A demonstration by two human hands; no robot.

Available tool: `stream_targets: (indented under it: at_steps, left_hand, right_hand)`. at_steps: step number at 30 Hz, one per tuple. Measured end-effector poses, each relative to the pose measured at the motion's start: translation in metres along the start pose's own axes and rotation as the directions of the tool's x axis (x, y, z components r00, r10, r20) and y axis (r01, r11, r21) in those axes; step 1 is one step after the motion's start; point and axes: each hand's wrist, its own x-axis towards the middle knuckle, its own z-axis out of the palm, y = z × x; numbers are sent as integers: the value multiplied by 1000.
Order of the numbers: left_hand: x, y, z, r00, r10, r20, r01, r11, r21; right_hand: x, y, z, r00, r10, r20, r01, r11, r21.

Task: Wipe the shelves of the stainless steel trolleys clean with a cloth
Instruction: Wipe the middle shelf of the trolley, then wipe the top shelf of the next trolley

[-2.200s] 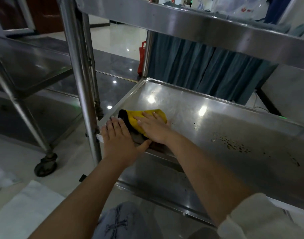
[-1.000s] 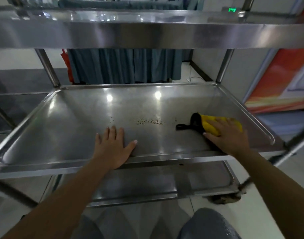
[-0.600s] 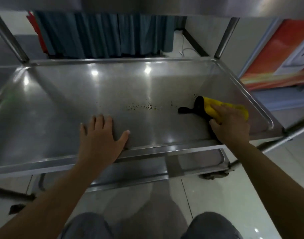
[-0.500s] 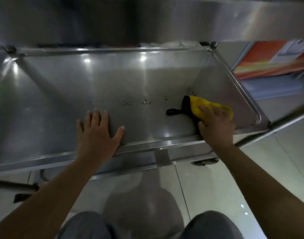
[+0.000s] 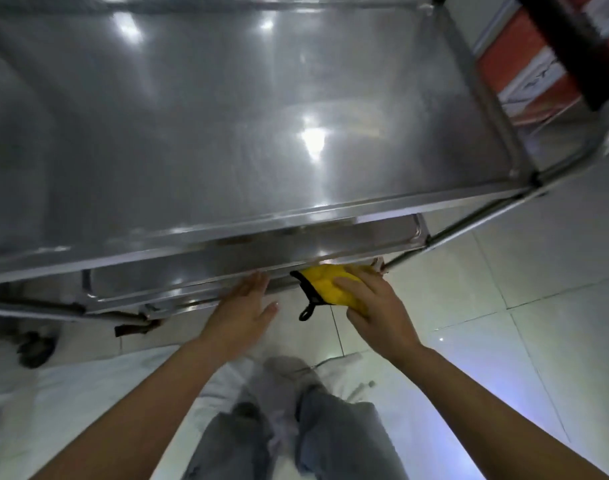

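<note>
Head camera looked steeply down over a stainless steel trolley (image 5: 504, 216). Upper shelf (image 5: 227, 116) filled most of the view, its surface carrying several bright ceiling-light reflections. Below its near rim a lower shelf (image 5: 227, 258) showed as a narrow strip, with a raised lip along the front edge.

Right hand (image 5: 375, 306) held a yellow cloth (image 5: 325, 282) at the front edge of the lower shelf, towards its right end. Fingers lay curled over the top of the cloth, thumb under its near side, so the grip was closed around it. The cloth had a black trim with a small black loop (image 5: 306, 311) hanging free below (the loop touched nothing that could be made out). Whether the cloth pressed on the shelf lip or sat just in front of it could not be told.

Left hand (image 5: 244, 310) was just beside the cloth, to its left, fingers straight and together, holding nothing. Fingertips reached the front lip of the lower shelf; contact looked likely but blur made it uncertain.

A dark caster wheel (image 5: 35, 348) stood on the pale tiled floor (image 5: 504, 323) at lower left. White fabric (image 5: 88, 393) lay spread on the floor under the person's grey-trousered legs (image 5: 330, 434). An orange-red panel (image 5: 497, 60) showed at upper right, past the trolley.
</note>
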Motion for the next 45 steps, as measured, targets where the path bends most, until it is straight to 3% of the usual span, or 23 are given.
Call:
stream_targets:
  at_steps: [3, 8, 15, 19, 23, 27, 34, 41, 45]
  left_hand:
    - [-47, 43, -49, 995, 72, -70, -87, 967, -241]
    - [-94, 131, -131, 971, 215, -101, -237, 908, -346]
    - [-102, 295, -183, 905, 387, -175, -423, 778, -464]
    - [-80, 397, -175, 915, 388, -106, -346, 625, -699]
    - [-60, 502, -144, 934, 356, 24, -128, 396, -909]
    - [-33, 579, -121, 925, 370, 91, -65, 387, -920]
    - [52, 651, -111, 942, 301, 149, 8, 424, -905]
    - [188, 704, -127, 935, 353, 21, -246, 692, -679]
    - [246, 708, -149, 900, 423, -103, -402, 715, -573]
  right_hand:
    - [-28, -54, -58, 997, -35, -71, 37, 999, 24]
    - [-53, -113, -153, 963, -93, -253, 103, 994, 27]
    - [-59, -92, -272, 851, -214, -480, 200, 976, -82]
    - [-67, -36, -336, 814, -273, -513, 202, 961, -191]
    - [-79, 28, -392, 840, -217, -498, 125, 969, -211]
    - [-86, 86, -440, 833, -172, -525, 26, 962, -273]
    - [-60, 183, -500, 822, -197, -534, 14, 945, -327]
    - [19, 281, -550, 812, -238, -533, 36, 932, -362]
    - [67, 317, -586, 811, -287, -511, 104, 929, -356]
